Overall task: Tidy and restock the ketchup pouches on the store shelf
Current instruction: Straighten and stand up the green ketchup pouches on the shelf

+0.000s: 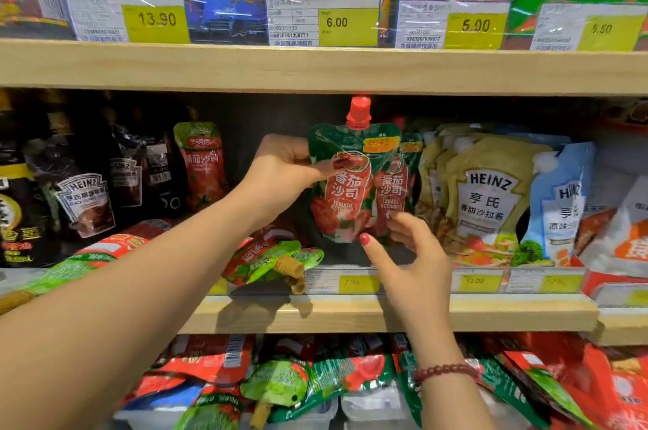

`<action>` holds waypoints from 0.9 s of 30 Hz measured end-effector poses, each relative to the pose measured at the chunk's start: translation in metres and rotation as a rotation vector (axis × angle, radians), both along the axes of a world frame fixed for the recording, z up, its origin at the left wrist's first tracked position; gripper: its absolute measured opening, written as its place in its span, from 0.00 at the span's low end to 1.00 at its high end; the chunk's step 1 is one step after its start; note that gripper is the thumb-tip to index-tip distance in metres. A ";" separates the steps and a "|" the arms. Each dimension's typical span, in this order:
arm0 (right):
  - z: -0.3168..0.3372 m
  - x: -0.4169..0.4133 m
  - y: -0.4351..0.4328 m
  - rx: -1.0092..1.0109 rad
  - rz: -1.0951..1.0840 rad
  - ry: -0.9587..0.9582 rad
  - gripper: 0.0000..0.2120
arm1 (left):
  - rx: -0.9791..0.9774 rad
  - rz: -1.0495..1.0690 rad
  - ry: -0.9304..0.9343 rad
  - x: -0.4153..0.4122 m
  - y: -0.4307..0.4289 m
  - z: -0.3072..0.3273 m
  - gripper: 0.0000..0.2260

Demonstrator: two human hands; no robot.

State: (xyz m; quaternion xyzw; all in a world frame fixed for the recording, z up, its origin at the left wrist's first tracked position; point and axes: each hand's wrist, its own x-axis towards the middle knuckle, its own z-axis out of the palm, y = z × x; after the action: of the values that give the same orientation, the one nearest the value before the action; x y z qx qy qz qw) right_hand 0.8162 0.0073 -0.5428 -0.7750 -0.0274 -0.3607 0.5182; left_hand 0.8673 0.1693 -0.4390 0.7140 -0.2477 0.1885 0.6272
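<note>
A green and red ketchup pouch (345, 184) with a red cap stands upright on the middle shelf (491, 312). My left hand (284, 172) grips its left edge, thumb across the front. A second pouch of the same kind (396, 191) stands just behind it to the right. My right hand (410, 254) is under both, fingers spread and touching their lower edges. Left of the hands, two ketchup pouches (270, 259) lie flat on the shelf, and one red pouch (203, 163) stands further back.
Yellow and blue Heinz salad dressing pouches (491, 198) stand close on the right. Dark Heinz pouches (87, 202) fill the left. The upper shelf (315, 67) hangs just above the red cap. Several ketchup pouches (315, 384) lie jumbled in trays on the lowest shelf.
</note>
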 end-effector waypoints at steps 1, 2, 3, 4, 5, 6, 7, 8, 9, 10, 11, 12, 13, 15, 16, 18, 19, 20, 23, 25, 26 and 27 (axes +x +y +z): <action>-0.002 -0.001 0.002 -0.083 -0.020 0.014 0.20 | 0.008 0.023 -0.016 0.005 0.002 -0.001 0.07; -0.003 -0.001 0.005 -0.177 -0.033 0.029 0.20 | 0.029 0.070 -0.031 0.011 0.003 -0.003 0.08; -0.005 -0.001 0.007 -0.284 -0.045 0.050 0.20 | 0.061 0.130 -0.041 0.019 0.004 -0.005 0.09; -0.007 0.000 0.008 -0.392 -0.063 0.074 0.21 | 0.091 0.180 -0.040 0.027 0.005 -0.007 0.09; -0.009 0.000 0.008 -0.478 -0.084 0.095 0.22 | 0.102 0.207 -0.027 0.034 0.005 -0.008 0.10; -0.010 0.001 0.008 -0.524 -0.103 0.100 0.22 | 0.096 0.217 -0.005 0.041 0.005 -0.010 0.10; -0.012 0.001 0.007 -0.537 -0.113 0.088 0.22 | 0.090 0.223 0.020 0.048 0.004 -0.011 0.09; -0.013 0.002 0.007 -0.534 -0.117 0.060 0.22 | 0.085 0.228 0.044 0.054 0.004 -0.012 0.07; -0.014 0.002 0.007 -0.532 -0.122 0.023 0.21 | 0.075 0.226 0.068 0.060 0.003 -0.012 0.05; -0.015 0.002 0.008 -0.534 -0.130 -0.009 0.21 | 0.054 0.214 0.098 0.064 0.002 -0.012 0.03; -0.016 0.002 0.009 -0.538 -0.141 -0.032 0.21 | 0.028 0.195 0.131 0.069 0.002 -0.011 0.03; -0.016 0.003 0.010 -0.544 -0.150 -0.044 0.20 | 0.005 0.174 0.165 0.074 0.001 -0.011 0.04; -0.017 0.003 0.010 -0.553 -0.158 -0.048 0.20 | -0.013 0.155 0.199 0.078 0.001 -0.011 0.04; -0.018 0.005 0.010 -0.568 -0.171 -0.056 0.20 | -0.029 0.132 0.265 0.086 0.001 -0.013 0.04; -0.019 0.005 0.010 -0.571 -0.177 -0.065 0.20 | -0.029 0.133 0.289 0.089 0.002 -0.016 0.04; -0.021 0.008 0.010 -0.566 -0.188 -0.089 0.20 | -0.046 0.140 0.320 0.095 0.003 -0.025 0.03; -0.021 0.008 0.010 -0.560 -0.190 -0.095 0.20 | -0.055 0.133 0.334 0.096 0.004 -0.029 0.03; -0.022 0.008 0.010 -0.554 -0.193 -0.100 0.21 | -0.058 0.118 0.344 0.098 0.005 -0.032 0.02; -0.024 0.010 0.010 -0.545 -0.195 -0.113 0.20 | -0.016 0.066 0.384 0.104 0.011 -0.035 0.03; -0.024 0.010 0.010 -0.554 -0.188 -0.119 0.20 | 0.089 0.042 0.444 0.107 0.018 -0.037 0.07; -0.024 0.010 0.010 -0.558 -0.185 -0.122 0.20 | 0.175 0.032 0.466 0.109 0.020 -0.038 0.09; -0.024 0.010 0.010 -0.562 -0.182 -0.123 0.19 | 0.269 0.024 0.473 0.109 0.022 -0.040 0.10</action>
State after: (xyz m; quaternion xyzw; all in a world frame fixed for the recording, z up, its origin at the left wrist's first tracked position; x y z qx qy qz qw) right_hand 0.8264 0.0171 -0.5670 -0.8639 -0.0880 -0.4304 0.2462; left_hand 0.9764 0.1915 -0.4787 0.8180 -0.1086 -0.0108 0.5648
